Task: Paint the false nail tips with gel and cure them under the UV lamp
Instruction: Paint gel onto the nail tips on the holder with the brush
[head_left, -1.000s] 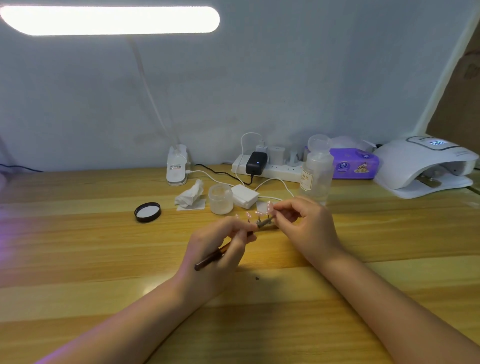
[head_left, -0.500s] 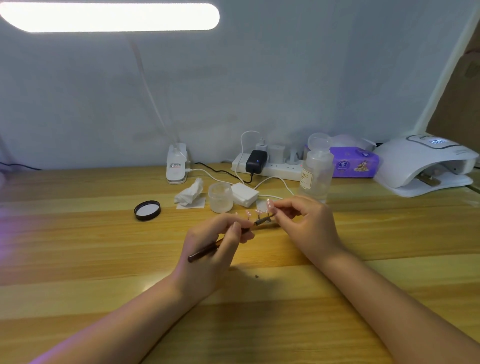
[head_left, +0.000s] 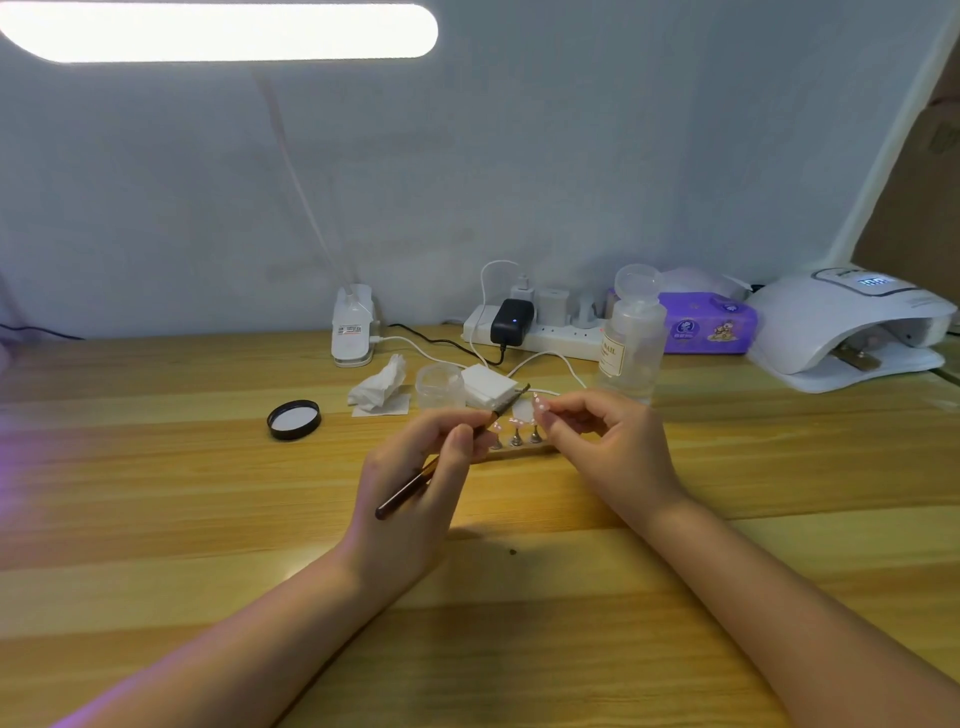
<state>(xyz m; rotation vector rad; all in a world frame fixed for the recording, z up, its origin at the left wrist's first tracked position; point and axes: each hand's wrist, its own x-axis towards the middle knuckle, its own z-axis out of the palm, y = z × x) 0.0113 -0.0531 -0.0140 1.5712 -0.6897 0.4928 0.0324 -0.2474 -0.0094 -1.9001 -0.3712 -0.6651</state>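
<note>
Brush held over nail tips at frame centre

The brush (head_left: 452, 453) is pinched in the left hand (head_left: 415, 499); the right hand (head_left: 605, 447) is curled beside the tips (head_left: 515, 427), its hold unclear. The lamp (head_left: 852, 332) stands far right.

A long lamp bar (head_left: 218, 32) is blazing at the upper left of the frame, blown out to pure white. It is lighting my desk (head_left: 156, 493) brightly and casting soft shadows under my hands. A purple flare is bleeding in along the left edge. The wide lens is bending the right edge, and small far things are looking soft.
</note>
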